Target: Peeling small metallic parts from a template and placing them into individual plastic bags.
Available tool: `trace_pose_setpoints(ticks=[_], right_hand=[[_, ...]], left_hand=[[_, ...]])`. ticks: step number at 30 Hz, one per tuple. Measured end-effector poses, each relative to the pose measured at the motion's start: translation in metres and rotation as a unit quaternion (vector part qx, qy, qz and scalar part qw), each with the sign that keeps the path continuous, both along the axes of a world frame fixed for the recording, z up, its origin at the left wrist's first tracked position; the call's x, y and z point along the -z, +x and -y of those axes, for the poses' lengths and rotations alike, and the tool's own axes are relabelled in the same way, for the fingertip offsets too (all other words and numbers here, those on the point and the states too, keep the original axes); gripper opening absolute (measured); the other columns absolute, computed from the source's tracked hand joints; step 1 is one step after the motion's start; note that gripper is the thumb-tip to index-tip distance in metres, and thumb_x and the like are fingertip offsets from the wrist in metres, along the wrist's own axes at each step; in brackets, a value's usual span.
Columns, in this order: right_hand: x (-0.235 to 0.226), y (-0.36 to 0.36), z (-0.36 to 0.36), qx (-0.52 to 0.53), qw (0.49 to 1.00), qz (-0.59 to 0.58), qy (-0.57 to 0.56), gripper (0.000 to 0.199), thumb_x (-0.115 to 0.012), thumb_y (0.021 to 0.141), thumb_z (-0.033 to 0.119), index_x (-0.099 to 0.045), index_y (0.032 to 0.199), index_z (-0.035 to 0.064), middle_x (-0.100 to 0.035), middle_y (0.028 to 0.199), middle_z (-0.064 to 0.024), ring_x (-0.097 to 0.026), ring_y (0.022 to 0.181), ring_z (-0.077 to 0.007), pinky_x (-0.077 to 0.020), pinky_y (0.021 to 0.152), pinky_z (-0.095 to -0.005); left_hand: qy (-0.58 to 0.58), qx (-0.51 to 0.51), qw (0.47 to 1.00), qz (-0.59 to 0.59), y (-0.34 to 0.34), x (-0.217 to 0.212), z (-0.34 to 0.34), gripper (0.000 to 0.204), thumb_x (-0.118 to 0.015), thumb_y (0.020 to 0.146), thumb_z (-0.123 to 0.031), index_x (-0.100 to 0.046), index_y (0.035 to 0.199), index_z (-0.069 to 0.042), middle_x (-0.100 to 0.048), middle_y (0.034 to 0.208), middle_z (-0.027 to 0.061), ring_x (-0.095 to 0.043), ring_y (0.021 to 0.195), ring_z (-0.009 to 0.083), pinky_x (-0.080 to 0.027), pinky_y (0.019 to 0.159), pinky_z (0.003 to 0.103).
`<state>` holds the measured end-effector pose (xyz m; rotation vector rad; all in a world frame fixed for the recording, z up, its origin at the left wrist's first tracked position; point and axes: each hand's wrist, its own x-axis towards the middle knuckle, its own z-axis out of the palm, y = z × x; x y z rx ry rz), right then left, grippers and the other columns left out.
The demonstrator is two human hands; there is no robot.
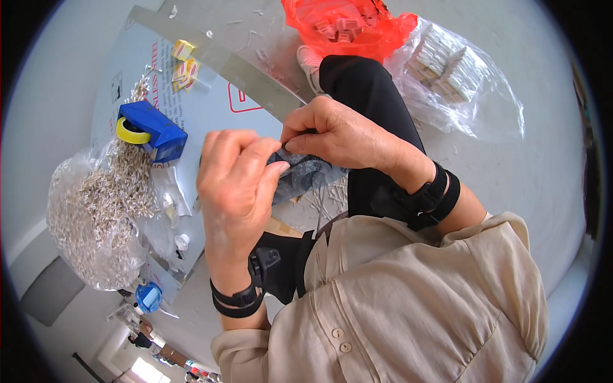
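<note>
Over my lap, both hands come together at the edge of a thin, see-through plastic bag (306, 179). My left hand (227, 182) pinches it between thumb and bent fingers. Close beside it, my right hand (338, 134) pinches the bag's upper edge, its thumb and forefinger pressed together. The bag hangs crumpled below my fingertips, partly hidden by them; what it may contain I cannot make out. Several loose cotton swabs (329, 201) lie beneath it, near my thigh.
At left on the table (220, 124) are a blue tape dispenser (169, 134), small yellow boxes (185, 73), and a clear bag (60, 210) with a large heap of cotton swabs (112, 198). A red bag (306, 13) and a clear bag of white packs (456, 70) lie beyond my leg.
</note>
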<state>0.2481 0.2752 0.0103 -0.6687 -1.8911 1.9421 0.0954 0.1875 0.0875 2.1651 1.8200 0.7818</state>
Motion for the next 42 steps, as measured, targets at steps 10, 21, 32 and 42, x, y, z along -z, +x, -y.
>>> trace_pose_setpoints(ticks=[10, 21, 32, 42], right_hand=[[0.005, 0.005, -0.005, -0.037, 0.994, -0.056, -0.085, 0.011, -0.060, 0.083, 0.003, -0.062, 0.086, -0.0069, -0.059, 0.072, -0.0009, -0.051, 0.072, -0.0061, -0.0438, 0.067, -0.0233], [0.001, 0.003, -0.003, -0.037, 0.996, -0.035, -0.067, 0.012, -0.061, 0.079, 0.005, -0.062, 0.083, -0.0068, -0.058, 0.069, -0.0033, -0.051, 0.069, -0.0069, -0.0433, 0.064, -0.0233], [-0.002, 0.000, -0.001, -0.019, 0.991, -0.044, -0.123, 0.011, -0.061, 0.071, 0.006, -0.061, 0.070, -0.0050, -0.049, 0.057, 0.0022, -0.042, 0.057, -0.0040, -0.0345, 0.050, -0.0232], [0.002, -0.002, 0.001, -0.012, 0.986, -0.060, -0.155, 0.012, -0.065, 0.074, 0.007, -0.061, 0.068, -0.0028, -0.050, 0.058, 0.0037, -0.043, 0.057, -0.0027, -0.0352, 0.051, -0.0217]], left_hand=[[0.024, 0.088, 0.994, -0.065, -0.001, 0.023, -0.006, 0.021, -0.070, 0.067, 0.004, -0.059, 0.084, 0.002, -0.053, 0.080, 0.0100, -0.050, 0.071, 0.0256, -0.042, 0.059, 0.033], [-0.118, -0.015, 0.984, 0.133, -0.012, 0.011, 0.001, 0.021, -0.065, 0.071, 0.004, -0.058, 0.091, 0.002, -0.062, 0.082, 0.0115, -0.060, 0.072, 0.0233, -0.046, 0.066, 0.029], [-0.243, -0.102, 0.919, 0.295, -0.006, 0.013, 0.005, 0.021, -0.063, 0.070, 0.009, -0.060, 0.091, 0.003, -0.062, 0.079, 0.0046, -0.055, 0.071, 0.0102, -0.046, 0.069, 0.023], [-0.244, -0.103, 0.917, 0.300, -0.009, 0.015, 0.006, 0.022, -0.064, 0.070, 0.009, -0.061, 0.091, 0.003, -0.062, 0.080, 0.0051, -0.056, 0.072, 0.0114, -0.046, 0.071, 0.024]])
